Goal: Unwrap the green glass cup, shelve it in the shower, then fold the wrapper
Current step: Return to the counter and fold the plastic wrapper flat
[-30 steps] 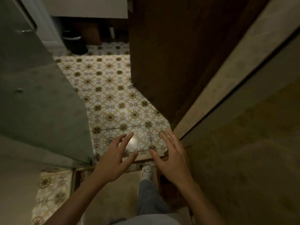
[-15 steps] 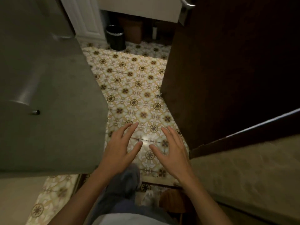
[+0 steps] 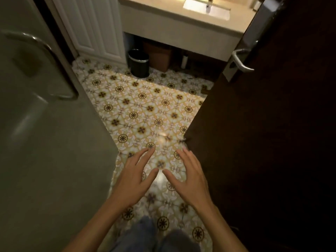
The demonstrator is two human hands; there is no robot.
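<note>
Your left hand (image 3: pixel 133 180) and right hand (image 3: pixel 189 176) are both held out in front of you, palms down, above the patterned tile floor (image 3: pixel 145 110). The grip of each is spread: fingers straight and fanned, thumbs angled inward until the 2 thumb tips sit near each other without touching. Neither hand holds or touches anything.

The green cup and its wrapper do not show anywhere in this view, so you cannot tell from here where they are.

On your left stands a grey-green door (image 3: pixel 45 142) with a curved metal handle (image 3: pixel 41 57) on it. On your right a dark wooden door (image 3: pixel 263 133) stands open, its silver lever handle (image 3: pixel 241 60) sticking out from the door's edge. The floor runs as a narrowing strip between the 2 doors.

Ahead of you, the counter (image 3: pixel 178 28) carries a white sink (image 3: pixel 207 10) lit brightly from above. Under the counter a black bin (image 3: pixel 139 63) with a shiny band stands on the tiles, and just beside it, further back, sits a brown container (image 3: pixel 160 55). A white panelled cabinet (image 3: pixel 94 30) rises left of the counter.

At the bottom of the view your legs in blue jeans (image 3: pixel 143 235) show between your forearms.
</note>
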